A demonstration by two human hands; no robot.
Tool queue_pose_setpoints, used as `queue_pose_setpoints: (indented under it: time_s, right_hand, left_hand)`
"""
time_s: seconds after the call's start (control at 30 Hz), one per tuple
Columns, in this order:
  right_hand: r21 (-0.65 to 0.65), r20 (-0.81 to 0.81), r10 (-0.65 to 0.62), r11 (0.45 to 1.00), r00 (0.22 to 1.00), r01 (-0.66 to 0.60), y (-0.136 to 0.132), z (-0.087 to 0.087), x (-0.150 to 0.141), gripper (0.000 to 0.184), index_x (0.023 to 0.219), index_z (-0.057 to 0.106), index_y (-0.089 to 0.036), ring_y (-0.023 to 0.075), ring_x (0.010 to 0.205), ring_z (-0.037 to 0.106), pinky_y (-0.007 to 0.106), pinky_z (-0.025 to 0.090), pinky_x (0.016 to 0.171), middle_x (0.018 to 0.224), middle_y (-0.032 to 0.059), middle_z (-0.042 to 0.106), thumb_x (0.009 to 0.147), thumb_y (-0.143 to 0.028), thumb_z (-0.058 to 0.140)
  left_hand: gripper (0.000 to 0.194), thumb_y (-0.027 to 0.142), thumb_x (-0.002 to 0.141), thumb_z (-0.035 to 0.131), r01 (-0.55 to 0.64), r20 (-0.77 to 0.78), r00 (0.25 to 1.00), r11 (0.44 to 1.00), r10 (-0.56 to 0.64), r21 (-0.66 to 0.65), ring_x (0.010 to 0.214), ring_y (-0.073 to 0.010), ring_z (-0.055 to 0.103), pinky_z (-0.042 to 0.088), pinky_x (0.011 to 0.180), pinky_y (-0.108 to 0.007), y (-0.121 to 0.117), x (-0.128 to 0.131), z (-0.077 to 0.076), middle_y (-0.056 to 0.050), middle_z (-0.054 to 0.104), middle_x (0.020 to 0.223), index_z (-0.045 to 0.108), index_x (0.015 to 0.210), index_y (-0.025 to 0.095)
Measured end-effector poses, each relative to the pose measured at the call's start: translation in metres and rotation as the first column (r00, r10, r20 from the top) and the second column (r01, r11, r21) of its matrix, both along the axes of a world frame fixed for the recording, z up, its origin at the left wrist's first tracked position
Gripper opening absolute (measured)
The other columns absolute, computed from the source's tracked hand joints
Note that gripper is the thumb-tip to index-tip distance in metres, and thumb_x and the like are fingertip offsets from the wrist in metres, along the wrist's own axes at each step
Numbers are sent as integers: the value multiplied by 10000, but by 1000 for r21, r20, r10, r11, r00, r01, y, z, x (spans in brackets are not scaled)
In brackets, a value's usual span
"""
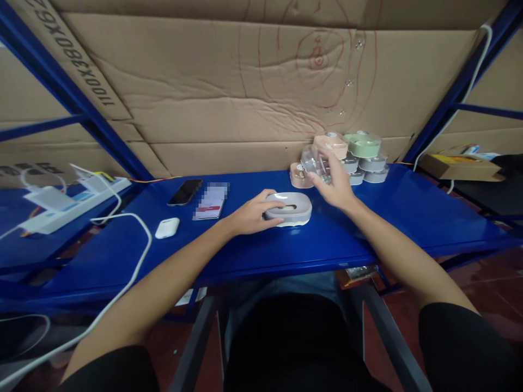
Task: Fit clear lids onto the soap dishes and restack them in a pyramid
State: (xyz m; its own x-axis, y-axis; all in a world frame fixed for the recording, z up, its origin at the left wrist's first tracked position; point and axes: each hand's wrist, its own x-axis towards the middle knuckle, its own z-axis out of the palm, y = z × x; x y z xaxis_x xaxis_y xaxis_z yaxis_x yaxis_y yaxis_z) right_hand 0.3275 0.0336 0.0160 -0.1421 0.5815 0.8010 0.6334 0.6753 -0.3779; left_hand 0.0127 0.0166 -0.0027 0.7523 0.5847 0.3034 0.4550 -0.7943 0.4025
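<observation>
My left hand (259,213) grips the left end of a grey oval box (301,206) that sits on the blue table. The box has a slot in its top, with something pale showing inside. Raised to the right, my right hand (335,182) is closed on a clear plastic cover (312,159), tilted in front of the stacked boxes. Just behind the cover stand a peach box (299,175) below and another peach box (330,142) on top. A green box (363,145) rests beside it, above several grey boxes (375,174).
Left on the table (261,253) lie a black phone (185,192), a second phone (212,201) with its screen lit, and a white earbud case (167,228). A white cable (143,250) runs from near the power strip (77,204). Cardboard (183,71) closes the back.
</observation>
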Motion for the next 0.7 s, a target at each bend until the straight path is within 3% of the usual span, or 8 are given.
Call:
queue_pose_setpoints:
  time_s: [0.17, 0.4, 0.5, 0.63, 0.7]
  right_hand:
    - [-54, 86, 17, 998, 996, -13, -6, -8, -11, 819, 1611, 530, -233, 406, 1392, 676, 653, 560, 1167, 1561, 196, 671, 1000, -772, 612]
    - [-121, 175, 70, 991, 982, -49, -12, -9, -16, 835, 1636, 518, -225, 428, 1416, 661, 664, 536, 1196, 1581, 198, 658, 984, -729, 651]
    - [-149, 194, 116, 985, 974, -87, -16, -9, -19, 832, 1649, 513, -235, 430, 1417, 665, 671, 550, 1181, 1593, 197, 655, 982, -706, 671]
    - [-203, 239, 214, 965, 947, -167, -21, -11, -24, 843, 1643, 545, -242, 427, 1433, 660, 667, 549, 1188, 1581, 189, 672, 975, -735, 689]
    - [-226, 264, 256, 954, 930, -198, -23, -12, -26, 865, 1625, 580, -243, 428, 1463, 639, 666, 527, 1219, 1588, 181, 669, 951, -766, 716]
  left_hand:
    - [688, 604, 981, 691, -37, -18, 999, 997, 36, -69, 1422, -370, 637, 494, 1256, -556, 4, 0, 1, -168, 595, 1539, 615, 1550, 224]
    - [1215, 612, 748, 900, -124, 13, 992, 980, 128, -154, 1526, -487, 562, 445, 1280, -629, 8, 1, -2, -264, 546, 1667, 349, 1726, 145]
    - [1259, 608, 736, 913, -115, 23, 992, 981, 121, -159, 1543, -503, 544, 428, 1291, -654, 8, 2, -4, -285, 511, 1696, 322, 1737, 126]
    - [1156, 547, 777, 902, -70, 47, 996, 988, 77, -135, 1643, -505, 421, 354, 1349, -657, 5, 5, -6, -244, 439, 1771, 365, 1731, 177]
    - [1230, 525, 768, 924, -59, 78, 994, 986, 72, -159, 1667, -508, 381, 339, 1360, -653, 4, 6, -9, -251, 397, 1796, 294, 1768, 186]
